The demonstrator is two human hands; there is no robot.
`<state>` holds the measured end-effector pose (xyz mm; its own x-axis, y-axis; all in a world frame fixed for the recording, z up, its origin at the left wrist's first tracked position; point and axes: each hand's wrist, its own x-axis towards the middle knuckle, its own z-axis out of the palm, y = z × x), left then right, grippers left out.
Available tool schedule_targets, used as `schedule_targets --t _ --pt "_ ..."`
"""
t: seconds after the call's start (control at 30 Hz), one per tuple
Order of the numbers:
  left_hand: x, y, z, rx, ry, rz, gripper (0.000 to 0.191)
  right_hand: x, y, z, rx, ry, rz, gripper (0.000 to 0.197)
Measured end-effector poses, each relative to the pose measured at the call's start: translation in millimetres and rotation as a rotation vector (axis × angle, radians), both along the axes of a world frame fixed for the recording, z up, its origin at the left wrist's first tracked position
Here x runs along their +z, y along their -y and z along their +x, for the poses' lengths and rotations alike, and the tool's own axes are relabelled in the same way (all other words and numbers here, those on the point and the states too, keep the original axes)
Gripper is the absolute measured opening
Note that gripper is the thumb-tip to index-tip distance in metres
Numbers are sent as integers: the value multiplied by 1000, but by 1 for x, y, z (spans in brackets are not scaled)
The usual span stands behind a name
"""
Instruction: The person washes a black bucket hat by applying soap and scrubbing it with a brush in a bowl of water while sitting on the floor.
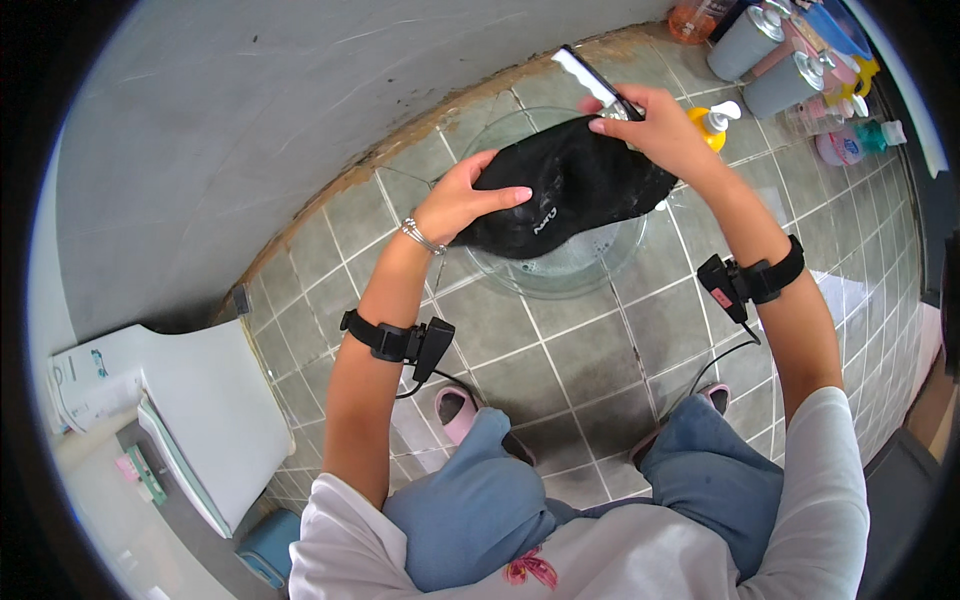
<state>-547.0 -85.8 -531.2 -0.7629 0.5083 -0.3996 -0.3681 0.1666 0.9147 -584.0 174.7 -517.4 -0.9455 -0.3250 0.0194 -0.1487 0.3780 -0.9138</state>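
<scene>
A limp black fabric item [574, 187] with pale lettering and whitish smears is stretched between my two hands. My left hand [476, 199] grips its left end, thumb lying on top. At the upper right edge, my right hand [651, 129] pinches the fabric under the thumb. That same hand also holds a brush [589, 79] with a black back and white bristles, pointing up and left. Beneath the fabric stands a clear round basin [525, 281] holding soapy water [581, 251] with bubbles. The fabric covers much of the basin.
A yellow pump bottle [711, 124] stands right of the basin. Grey pump bottles [784, 86] and other bottles crowd the upper right corner. A grey wall [337, 97] borders the tiled floor [495, 315]. White fixture [214, 405] and blue bin [270, 547] are at left.
</scene>
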Motion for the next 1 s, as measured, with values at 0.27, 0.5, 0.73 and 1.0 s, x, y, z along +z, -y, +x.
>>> schedule_targets --t 0.27,0.5,0.73,1.0 --pt "-13 30 21 369 512 650 51 -44 -10 54 -490 315 14 48" --pt "-12 29 30 399 548 588 37 -71 36 74 -325 817 -158 40" --pt "-9 28 28 548 303 391 38 -89 23 65 -309 958 -673 29" --pt "-25 49 26 636 443 601 32 -56 -36 49 -244 798 -585 20"
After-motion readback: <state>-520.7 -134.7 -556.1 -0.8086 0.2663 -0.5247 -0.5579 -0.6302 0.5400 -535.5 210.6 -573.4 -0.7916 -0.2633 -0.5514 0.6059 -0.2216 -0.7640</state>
